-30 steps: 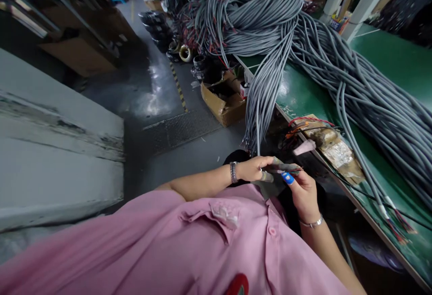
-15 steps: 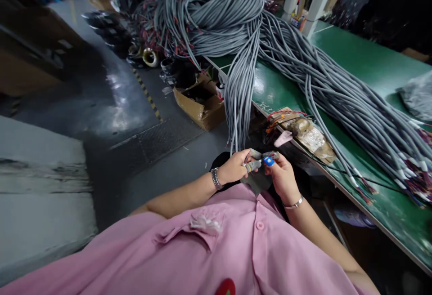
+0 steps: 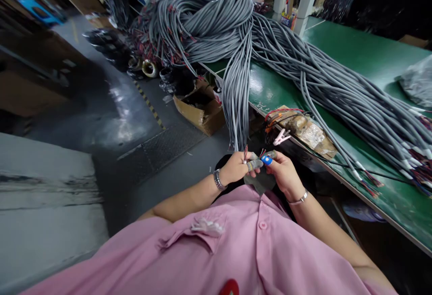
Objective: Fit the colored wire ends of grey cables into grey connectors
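Close together in front of my shirt, both hands are closed on thin wires. My left hand (image 3: 240,166), with grey covers on its fingers, pinches a cable end; a reddish wire bundle (image 3: 245,153) sticks up from it. My right hand (image 3: 280,170) has blue tape (image 3: 266,160) on the thumb and presses on several thin coloured wires (image 3: 262,153) beside the left fingertips. Just beyond the hands, a thick bunch of grey cables (image 3: 236,101) hangs over the table edge. How the wires run between the fingers is too small to tell.
More grey cables (image 3: 337,88) lie along the green table (image 3: 354,43) at right. A wrapped cardboard piece (image 3: 312,135) and a pink clip (image 3: 281,136) are at its edge. An open cardboard box (image 3: 202,115) stands on the floor; a grey block (image 3: 50,196) is at left.
The view has shifted slightly. The reddish bundle now stands upright above my left hand, and thin coloured wires show between the fingertips. My right thumb has tilted toward my left hand.
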Demonstrator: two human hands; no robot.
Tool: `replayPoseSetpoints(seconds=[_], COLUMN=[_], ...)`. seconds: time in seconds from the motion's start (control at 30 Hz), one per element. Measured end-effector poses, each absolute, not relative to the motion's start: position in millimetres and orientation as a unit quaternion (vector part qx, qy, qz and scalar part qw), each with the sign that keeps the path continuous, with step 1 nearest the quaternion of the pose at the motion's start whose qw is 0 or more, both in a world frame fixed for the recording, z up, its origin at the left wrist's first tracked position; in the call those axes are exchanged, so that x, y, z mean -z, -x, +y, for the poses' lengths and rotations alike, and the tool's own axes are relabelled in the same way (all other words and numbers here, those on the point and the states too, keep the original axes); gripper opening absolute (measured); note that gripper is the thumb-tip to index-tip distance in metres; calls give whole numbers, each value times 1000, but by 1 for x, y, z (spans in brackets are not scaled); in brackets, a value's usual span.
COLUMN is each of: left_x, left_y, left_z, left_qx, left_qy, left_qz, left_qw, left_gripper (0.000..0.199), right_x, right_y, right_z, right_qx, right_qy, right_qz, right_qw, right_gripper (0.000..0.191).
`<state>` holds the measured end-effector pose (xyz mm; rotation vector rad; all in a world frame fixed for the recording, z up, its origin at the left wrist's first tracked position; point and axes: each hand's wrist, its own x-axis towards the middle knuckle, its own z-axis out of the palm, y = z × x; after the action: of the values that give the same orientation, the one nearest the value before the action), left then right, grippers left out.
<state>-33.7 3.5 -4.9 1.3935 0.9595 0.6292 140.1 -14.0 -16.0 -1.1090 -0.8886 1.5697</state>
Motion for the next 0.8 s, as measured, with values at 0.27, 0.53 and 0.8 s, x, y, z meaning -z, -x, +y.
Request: replayPoseSetpoints(seconds=[0.27, 0.53, 0.8], left_x=[12, 16, 10], left_y=[24, 22, 17], left_z=[-1, 1, 0], left_qx=[-358, -384, -341], left_qy=[-524, -494, -524], left_qz=[462, 481, 491], left_qw=[619, 614, 606], left_gripper=[32, 23, 18], right_x=[20, 18, 17], right_y=[-138, -139, -138], right_z=[-20, -20, -7], right_qx=[-601, -599, -581], right_qy=[465, 463, 453], right_qz=[-374, -388, -443], right_qw=[531, 525, 510], right_gripper=[19, 24, 26])
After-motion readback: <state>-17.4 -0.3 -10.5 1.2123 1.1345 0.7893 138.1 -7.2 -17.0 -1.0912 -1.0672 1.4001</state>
